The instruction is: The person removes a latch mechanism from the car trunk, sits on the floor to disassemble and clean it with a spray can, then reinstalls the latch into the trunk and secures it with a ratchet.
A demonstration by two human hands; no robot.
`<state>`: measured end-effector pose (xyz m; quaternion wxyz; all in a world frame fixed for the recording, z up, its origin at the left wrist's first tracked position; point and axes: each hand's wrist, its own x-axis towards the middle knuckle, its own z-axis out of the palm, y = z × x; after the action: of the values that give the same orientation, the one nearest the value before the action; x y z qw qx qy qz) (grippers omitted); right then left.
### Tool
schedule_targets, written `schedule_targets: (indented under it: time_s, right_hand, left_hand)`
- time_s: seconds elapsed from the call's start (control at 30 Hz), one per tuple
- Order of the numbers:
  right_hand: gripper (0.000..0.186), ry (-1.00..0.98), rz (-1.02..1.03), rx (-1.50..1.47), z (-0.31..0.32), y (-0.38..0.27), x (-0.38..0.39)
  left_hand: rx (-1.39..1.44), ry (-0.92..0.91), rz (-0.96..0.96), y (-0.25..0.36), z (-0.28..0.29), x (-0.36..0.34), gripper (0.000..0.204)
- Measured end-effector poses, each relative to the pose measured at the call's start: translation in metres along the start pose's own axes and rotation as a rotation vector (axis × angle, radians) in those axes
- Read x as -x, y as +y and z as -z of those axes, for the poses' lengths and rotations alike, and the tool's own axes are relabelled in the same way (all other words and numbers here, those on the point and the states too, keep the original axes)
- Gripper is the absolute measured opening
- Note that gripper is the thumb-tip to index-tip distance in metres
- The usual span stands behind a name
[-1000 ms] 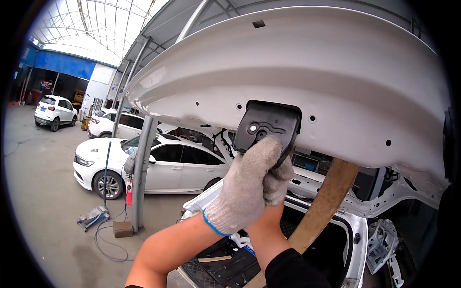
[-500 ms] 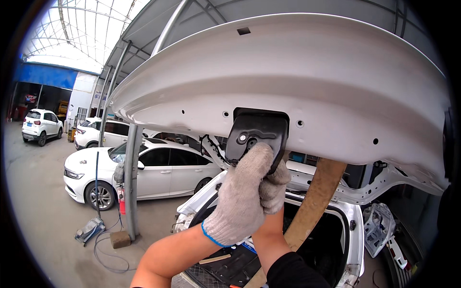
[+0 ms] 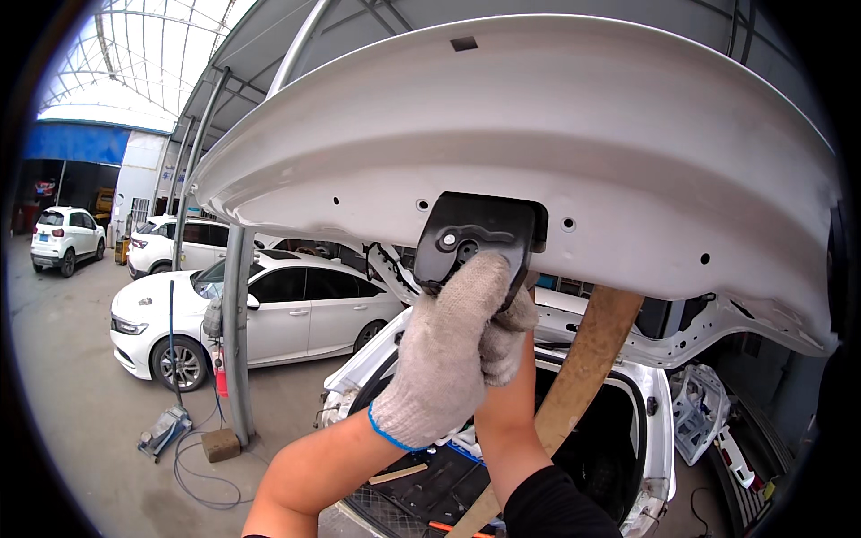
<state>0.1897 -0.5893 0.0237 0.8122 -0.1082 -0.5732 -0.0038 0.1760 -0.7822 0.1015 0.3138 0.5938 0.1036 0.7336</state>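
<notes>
A black moulded cover (image 3: 480, 235) with a round bolt head or stud on its face sits over a cut-out at the lower edge of a raised white tailgate (image 3: 502, 117). My left hand (image 3: 453, 327), in a knitted glove with a blue cuff, is closed on the cover's lower part, thumb against its face. Behind it, my right hand (image 3: 508, 348), also gloved, curls its fingers up at the cover's lower right. The left hand hides part of the right, so its exact grip is partly unseen.
A wooden plank (image 3: 587, 359) slants from the open boot (image 3: 430, 484) up to the tailgate. To the left stand a grey post (image 3: 238, 332), a floor jack (image 3: 165, 430) and a white sedan (image 3: 305, 300). Loose body parts (image 3: 701, 412) lie at the right.
The black cover and both hands have shifted slightly left relative to the tailgate's cut-out, and more of the gap at its right shows. The view has also moved a little.
</notes>
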Motion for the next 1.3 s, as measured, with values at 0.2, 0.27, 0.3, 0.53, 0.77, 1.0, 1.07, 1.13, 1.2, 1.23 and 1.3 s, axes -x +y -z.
schedule_targets:
  time_s: [0.2,0.27,0.3,0.53,0.77,1.0,1.07,1.13,1.2,1.23,1.3]
  right_hand:
    - [0.021,0.003,0.014,0.035,0.002,-0.004,0.003]
    - [0.021,0.01,0.033,0.054,0.005,-0.007,-0.002]
    - [0.021,0.008,0.022,0.046,0.002,-0.007,0.003]
    - [0.021,0.005,0.028,0.054,-0.003,-0.01,0.001]
    - [0.021,0.02,0.076,0.129,0.012,-0.012,-0.011]
    - [0.022,0.007,0.055,0.114,0.003,-0.009,-0.001]
    - [0.022,0.008,0.064,0.123,0.006,-0.009,0.004]
    - [0.022,0.002,0.044,0.097,0.001,-0.009,0.01]
    - [0.022,-0.007,0.064,0.105,-0.001,-0.012,0.005]
    - [0.022,-0.006,0.087,0.131,0.004,-0.013,-0.001]
    - [0.022,0.0,0.102,0.152,0.008,-0.012,-0.006]
  left_hand:
    - [0.0,0.014,0.063,0.003,-0.005,0.004,0.045]
    - [0.002,0.018,0.069,0.007,-0.009,0.005,0.044]
    - [-0.017,0.01,0.072,0.007,-0.007,0.006,0.043]
    - [-0.037,0.012,0.097,0.011,-0.003,0.011,0.039]
    - [0.062,-0.081,0.051,0.007,0.002,0.015,0.041]
    - [-0.026,-0.01,0.034,0.007,0.002,0.014,0.033]
    - [0.016,0.065,0.047,0.006,-0.001,0.019,0.032]
    - [-0.043,0.03,0.051,0.007,0.003,0.017,0.031]
    - [-0.117,-0.031,0.001,0.005,0.006,0.016,0.033]
    - [-0.091,-0.051,-0.033,0.006,0.003,0.016,0.033]
    - [-0.077,-0.071,-0.093,0.005,0.003,0.018,0.033]
